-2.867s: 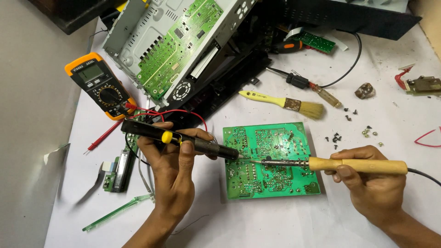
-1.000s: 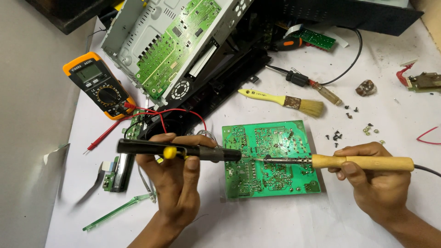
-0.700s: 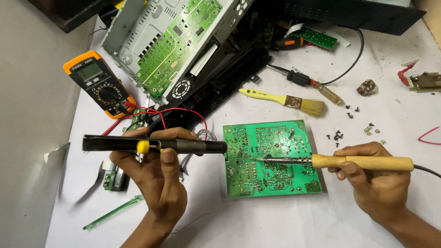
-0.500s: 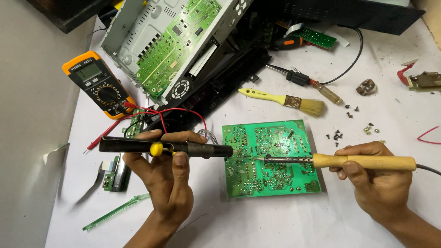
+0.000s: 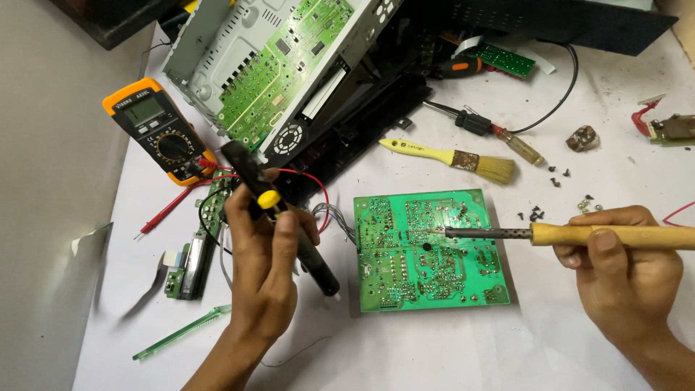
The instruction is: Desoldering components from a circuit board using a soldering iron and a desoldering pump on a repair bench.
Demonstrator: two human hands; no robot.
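Two hands at work over a green circuit board (image 5: 428, 250) on the white bench (image 5: 449, 340).

Beyond the left hand (image 5: 264, 271) lies an opened metal chassis (image 5: 282, 65), with an orange multimeter (image 5: 158, 130) just to its outer side. The circuit board sits flat between both hands. The right hand (image 5: 626, 264) grips a wooden-handled soldering iron (image 5: 579, 234), tip resting on the board. The left hand clasps a black desoldering pump (image 5: 279, 217), tilted, its nozzle just short of the board's edge. A yellow-handled brush (image 5: 449, 156) lies beyond the board.

A: Left hand (image 5: 266, 253)?
B: Fingers curled shut in a fist grip, thumb on top, forearm rising from below.
A: Right hand (image 5: 624, 264)?
B: Closed too, knuckles up, well right of the left hand.
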